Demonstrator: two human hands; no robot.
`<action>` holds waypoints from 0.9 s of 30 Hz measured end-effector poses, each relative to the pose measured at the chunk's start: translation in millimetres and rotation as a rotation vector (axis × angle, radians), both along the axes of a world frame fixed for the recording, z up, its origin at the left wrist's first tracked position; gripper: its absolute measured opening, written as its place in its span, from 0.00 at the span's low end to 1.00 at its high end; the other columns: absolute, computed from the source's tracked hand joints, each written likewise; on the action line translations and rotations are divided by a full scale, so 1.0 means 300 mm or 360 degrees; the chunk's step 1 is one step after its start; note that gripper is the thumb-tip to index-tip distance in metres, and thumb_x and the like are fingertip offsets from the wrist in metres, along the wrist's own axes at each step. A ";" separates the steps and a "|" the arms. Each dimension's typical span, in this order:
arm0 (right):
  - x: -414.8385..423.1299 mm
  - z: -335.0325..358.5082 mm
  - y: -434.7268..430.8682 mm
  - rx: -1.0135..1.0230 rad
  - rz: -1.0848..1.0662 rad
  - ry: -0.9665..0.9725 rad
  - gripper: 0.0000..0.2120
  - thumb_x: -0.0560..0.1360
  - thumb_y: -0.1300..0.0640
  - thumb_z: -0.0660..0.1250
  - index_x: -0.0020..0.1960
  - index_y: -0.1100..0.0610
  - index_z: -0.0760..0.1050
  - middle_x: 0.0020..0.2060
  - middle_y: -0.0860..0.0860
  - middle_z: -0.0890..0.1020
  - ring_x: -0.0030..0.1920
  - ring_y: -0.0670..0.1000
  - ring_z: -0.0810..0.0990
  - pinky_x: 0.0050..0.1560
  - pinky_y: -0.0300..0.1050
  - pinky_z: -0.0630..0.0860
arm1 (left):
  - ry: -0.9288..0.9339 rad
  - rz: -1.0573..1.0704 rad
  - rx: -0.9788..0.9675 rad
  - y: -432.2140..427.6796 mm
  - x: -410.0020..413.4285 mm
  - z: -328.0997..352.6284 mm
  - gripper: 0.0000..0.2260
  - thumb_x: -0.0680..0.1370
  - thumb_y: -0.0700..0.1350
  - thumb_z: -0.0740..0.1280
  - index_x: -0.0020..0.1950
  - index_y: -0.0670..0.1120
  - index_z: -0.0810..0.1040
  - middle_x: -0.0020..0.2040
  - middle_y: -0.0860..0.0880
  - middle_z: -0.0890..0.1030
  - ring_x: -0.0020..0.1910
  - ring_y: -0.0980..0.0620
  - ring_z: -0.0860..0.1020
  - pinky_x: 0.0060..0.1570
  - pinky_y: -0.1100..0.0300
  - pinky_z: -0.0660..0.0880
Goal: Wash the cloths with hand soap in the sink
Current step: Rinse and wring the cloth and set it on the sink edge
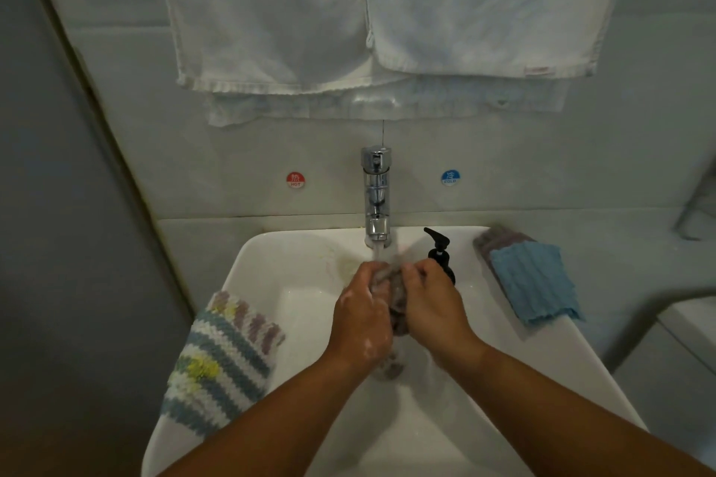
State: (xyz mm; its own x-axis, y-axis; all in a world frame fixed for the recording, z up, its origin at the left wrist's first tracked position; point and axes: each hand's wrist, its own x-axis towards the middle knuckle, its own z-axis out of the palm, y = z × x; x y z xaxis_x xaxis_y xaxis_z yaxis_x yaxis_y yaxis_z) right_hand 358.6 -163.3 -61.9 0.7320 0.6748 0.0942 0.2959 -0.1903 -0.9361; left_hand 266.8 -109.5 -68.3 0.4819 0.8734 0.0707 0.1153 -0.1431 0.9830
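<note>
Gripping a grey cloth (397, 302), hands (362, 316) (432, 304) hover over the sink (302, 314).

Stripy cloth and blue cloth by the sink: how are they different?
The stripy cloth has white, grey-blue, mauve and yellow bands; the blue cloth is one plain colour. The stripy cloth looks chunky and knitted; the blue cloth looks thin and ribbed. The stripy cloth hangs over the left rim of the sink; the blue cloth lies on the right, partly over a purplish cloth. Both lie untouched, out of the water.
</note>
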 end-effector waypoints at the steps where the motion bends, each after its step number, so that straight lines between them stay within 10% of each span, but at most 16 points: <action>1: -0.014 -0.003 -0.010 0.0050 0.0067 0.0119 0.09 0.84 0.47 0.57 0.57 0.49 0.72 0.48 0.47 0.80 0.48 0.46 0.81 0.48 0.47 0.82 | -0.0005 0.0009 -0.0013 0.006 0.007 0.004 0.09 0.86 0.47 0.57 0.64 0.56 0.74 0.55 0.51 0.79 0.53 0.51 0.80 0.48 0.52 0.84; 9: -0.010 0.007 0.001 0.0075 0.0241 -0.0340 0.04 0.83 0.53 0.62 0.55 0.51 0.75 0.43 0.40 0.79 0.42 0.36 0.79 0.40 0.25 0.72 | 0.0440 0.0050 0.0189 0.026 0.062 -0.026 0.07 0.84 0.51 0.60 0.61 0.53 0.73 0.53 0.52 0.78 0.50 0.51 0.80 0.53 0.49 0.81; 14: -0.001 0.009 0.042 -0.0249 0.0317 -0.1006 0.09 0.81 0.55 0.64 0.41 0.52 0.72 0.35 0.44 0.75 0.35 0.43 0.75 0.31 0.32 0.65 | 0.0370 0.0250 0.0300 0.035 0.041 -0.034 0.08 0.83 0.48 0.62 0.55 0.47 0.79 0.46 0.51 0.80 0.49 0.47 0.81 0.50 0.54 0.78; 22: -0.043 -0.009 0.056 0.0118 0.0250 -0.0097 0.07 0.83 0.55 0.61 0.51 0.56 0.76 0.45 0.51 0.83 0.47 0.50 0.83 0.49 0.49 0.82 | 0.0148 0.0386 0.0042 0.057 0.013 -0.027 0.12 0.83 0.55 0.61 0.46 0.51 0.78 0.43 0.49 0.83 0.44 0.46 0.82 0.49 0.45 0.81; 27: -0.056 -0.012 0.044 0.0386 0.0303 0.0390 0.10 0.83 0.61 0.62 0.59 0.49 0.75 0.50 0.49 0.83 0.51 0.47 0.84 0.47 0.38 0.82 | -0.0093 0.0253 -0.0148 0.035 -0.013 -0.022 0.05 0.84 0.47 0.62 0.55 0.57 0.76 0.53 0.49 0.82 0.51 0.49 0.82 0.50 0.46 0.84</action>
